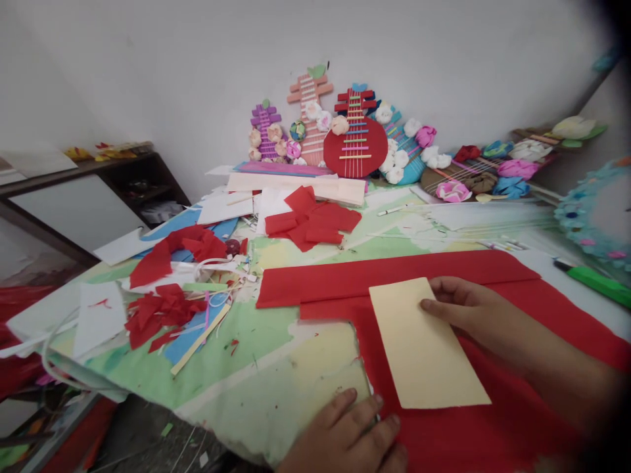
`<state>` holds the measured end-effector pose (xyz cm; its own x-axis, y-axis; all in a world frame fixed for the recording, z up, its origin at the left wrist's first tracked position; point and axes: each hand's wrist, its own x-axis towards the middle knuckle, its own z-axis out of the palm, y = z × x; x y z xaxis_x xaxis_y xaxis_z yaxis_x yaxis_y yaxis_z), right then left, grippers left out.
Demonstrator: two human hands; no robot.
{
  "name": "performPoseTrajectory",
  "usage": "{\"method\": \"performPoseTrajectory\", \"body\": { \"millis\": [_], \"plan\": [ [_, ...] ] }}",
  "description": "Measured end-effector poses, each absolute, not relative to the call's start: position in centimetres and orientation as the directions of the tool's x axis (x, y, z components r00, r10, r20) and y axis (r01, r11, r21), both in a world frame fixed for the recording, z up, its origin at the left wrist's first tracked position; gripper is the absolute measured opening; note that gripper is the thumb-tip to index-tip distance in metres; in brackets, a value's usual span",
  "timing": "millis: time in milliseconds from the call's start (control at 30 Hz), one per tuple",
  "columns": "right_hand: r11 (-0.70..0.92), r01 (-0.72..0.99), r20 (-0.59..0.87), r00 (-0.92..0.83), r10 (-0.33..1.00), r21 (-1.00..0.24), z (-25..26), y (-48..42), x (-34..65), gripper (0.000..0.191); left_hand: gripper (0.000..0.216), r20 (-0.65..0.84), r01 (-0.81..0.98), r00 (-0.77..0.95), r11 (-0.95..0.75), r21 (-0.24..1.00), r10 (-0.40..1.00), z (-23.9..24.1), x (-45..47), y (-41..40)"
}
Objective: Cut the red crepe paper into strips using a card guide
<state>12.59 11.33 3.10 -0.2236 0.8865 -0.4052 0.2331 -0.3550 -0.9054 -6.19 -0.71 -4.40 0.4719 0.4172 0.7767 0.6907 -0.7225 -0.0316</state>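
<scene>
My right hand (458, 302) pinches the upper right edge of a pale yellow card (426, 348), thumb on its face and fingers behind. The card is over a large red sheet (497, 368), which looks like crepe paper or cloth. A folded red strip (394, 276) runs along the sheet's far side. At the bottom of the view my left hand (350, 433) rests with fingers spread at the sheet's left edge, partly on the table and partly on the red material. Nothing shows in that hand.
Red scraps (167, 309) and paper offcuts litter the left of the painted table (236, 387). More red pieces (310, 220) lie farther back. Paper lutes, one red (355, 148), lean on the wall. A green cutter (594, 282) lies at right. A cabinet (79, 203) stands left.
</scene>
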Motion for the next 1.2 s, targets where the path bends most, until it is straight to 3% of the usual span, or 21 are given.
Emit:
{"method": "performPoseTrajectory", "body": {
  "millis": [233, 433, 600, 900, 1067, 1200],
  "plan": [
    [-0.348, 0.382, -0.474, -0.310, 0.824, -0.856, 2.1, 10.1, 11.4, 0.025, 0.031, 0.772, 0.728, 0.456, -0.685, -0.037, 0.443, -4.6, -5.8, -0.6],
    [-0.257, 0.478, -0.440, -0.325, 0.837, -0.840, 1.0, 10.5, 12.1, 0.027, 0.036, 0.808, 0.734, 0.264, -0.653, 0.185, 0.527, -3.9, -5.8, -0.6],
    [-0.261, 0.505, -0.444, -0.285, 0.849, -0.823, 1.5, 10.6, 11.6, 0.027, 0.031, 0.665, 0.637, 0.373, -0.700, 0.323, 0.646, -3.9, -7.3, -1.0],
    [-0.217, 0.526, -0.411, -0.284, 0.866, -0.822, 1.6, 10.4, 11.2, 0.026, 0.026, 0.571, 0.707, 0.457, -0.668, 0.231, 0.682, -6.8, -7.2, -0.4],
    [-0.204, 0.549, -0.397, -0.259, 0.881, -0.811, 1.2, 10.3, 11.4, 0.028, 0.030, 0.559, 0.720, 0.463, -0.659, 0.217, 0.688, -5.5, -7.4, -0.6],
    [-0.219, 0.553, -0.414, -0.256, 0.873, -0.804, 1.2, 9.8, 11.3, 0.028, 0.036, 0.629, 0.692, 0.417, -0.678, 0.248, 0.656, -3.9, -7.6, -0.8]
  ]
}}
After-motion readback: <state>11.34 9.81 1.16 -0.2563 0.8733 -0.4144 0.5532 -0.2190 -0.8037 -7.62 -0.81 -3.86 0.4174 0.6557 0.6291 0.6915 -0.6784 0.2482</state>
